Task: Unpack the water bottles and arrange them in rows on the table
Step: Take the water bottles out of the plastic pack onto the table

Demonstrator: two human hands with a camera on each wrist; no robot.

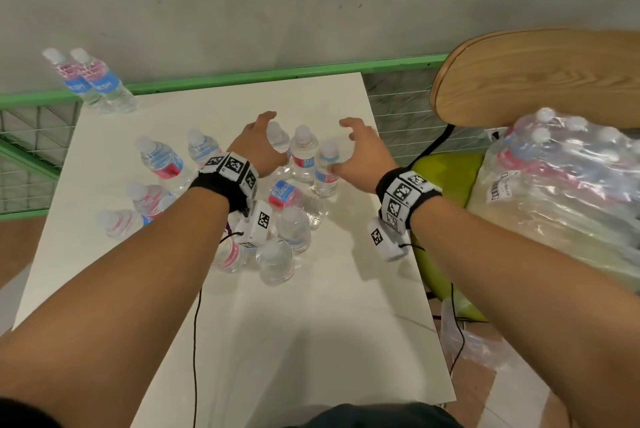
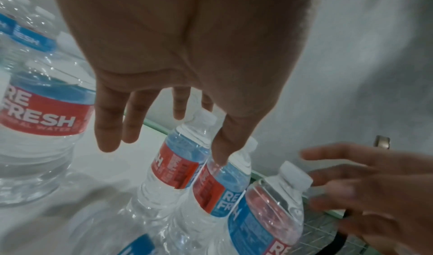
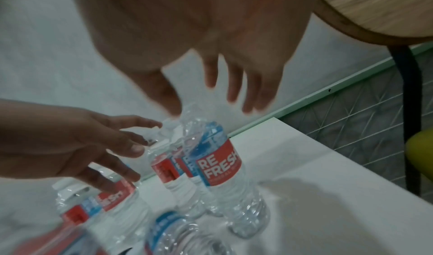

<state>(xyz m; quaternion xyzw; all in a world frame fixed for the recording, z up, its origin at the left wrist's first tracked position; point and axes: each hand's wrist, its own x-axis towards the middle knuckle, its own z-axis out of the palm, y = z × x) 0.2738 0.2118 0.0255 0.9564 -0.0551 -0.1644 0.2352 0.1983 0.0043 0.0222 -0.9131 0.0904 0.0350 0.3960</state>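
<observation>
Both hands spread wide, left hand [image 1: 258, 147] and right hand [image 1: 360, 154] flanking 3 upright bottles [image 1: 304, 154] at 12 o'clock. Neither grips anything on the worktop [image 1: 311, 323].

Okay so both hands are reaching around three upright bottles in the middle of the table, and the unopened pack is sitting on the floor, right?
Not the floor. The head view shows the unopened pack resting on the chair. The rest holds.

Both bare forearms stretched forward, banded at the wrists; left hand [image 1: 258, 147] and right hand [image 1: 360, 157] palms facing, fingers spread, gripping nothing.
</observation>
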